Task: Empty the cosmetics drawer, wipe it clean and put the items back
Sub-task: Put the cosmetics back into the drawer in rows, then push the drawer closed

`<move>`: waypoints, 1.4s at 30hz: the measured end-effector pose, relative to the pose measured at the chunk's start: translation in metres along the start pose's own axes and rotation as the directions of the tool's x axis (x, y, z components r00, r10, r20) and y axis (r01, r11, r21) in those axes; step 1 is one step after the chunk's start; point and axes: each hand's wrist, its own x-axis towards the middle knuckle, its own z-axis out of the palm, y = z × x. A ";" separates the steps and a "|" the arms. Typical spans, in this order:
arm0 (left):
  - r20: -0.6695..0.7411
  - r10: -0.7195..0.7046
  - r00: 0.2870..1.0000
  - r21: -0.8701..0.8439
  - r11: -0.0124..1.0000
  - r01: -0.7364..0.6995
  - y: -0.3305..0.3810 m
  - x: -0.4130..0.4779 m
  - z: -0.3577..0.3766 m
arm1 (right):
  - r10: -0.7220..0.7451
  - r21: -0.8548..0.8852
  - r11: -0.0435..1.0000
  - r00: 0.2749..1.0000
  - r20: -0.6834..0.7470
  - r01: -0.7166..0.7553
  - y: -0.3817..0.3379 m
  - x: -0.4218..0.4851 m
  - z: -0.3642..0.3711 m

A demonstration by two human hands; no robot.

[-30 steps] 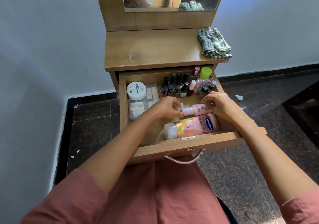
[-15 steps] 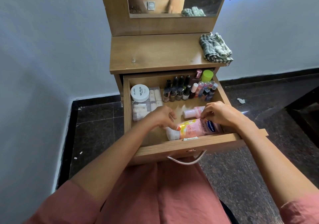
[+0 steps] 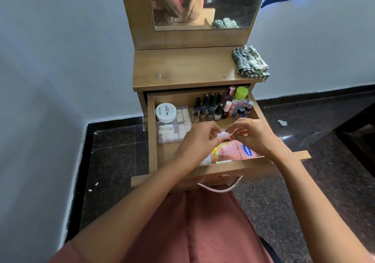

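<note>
small pink bottle [image 3: 224, 135] sits over the middle of the open drawer [image 3: 152, 133], pinched between left hand [image 3: 199, 141] and right hand [image 3: 251, 135], both sets of fingers curled on it. lotion bottle [image 3: 235, 153] lies along the drawer's front edge, checked cloth [image 3: 250, 63] on the desk's back right corner.

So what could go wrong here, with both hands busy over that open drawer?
The small pink bottle is only pinched between the left hand and right hand; it could slip onto the lotion bottle below. The upright nail polish bottles stand close behind the hands, so a careless lift might topple them.
</note>
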 end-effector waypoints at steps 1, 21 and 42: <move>-0.018 0.029 0.999 -0.008 1.000 -0.029 0.003 -0.006 -0.001 | -0.004 0.032 0.999 0.999 -0.034 0.005 -0.005 -0.005 -0.001; 0.057 0.414 0.908 0.512 0.769 -0.383 -0.045 -0.098 0.060 | -0.097 -0.073 0.993 0.986 -0.134 0.088 -0.017 -0.135 0.078; -0.080 0.422 0.903 0.615 0.734 -0.288 -0.056 -0.080 0.065 | 0.051 -0.188 0.977 0.966 -0.252 -0.101 -0.020 -0.103 0.095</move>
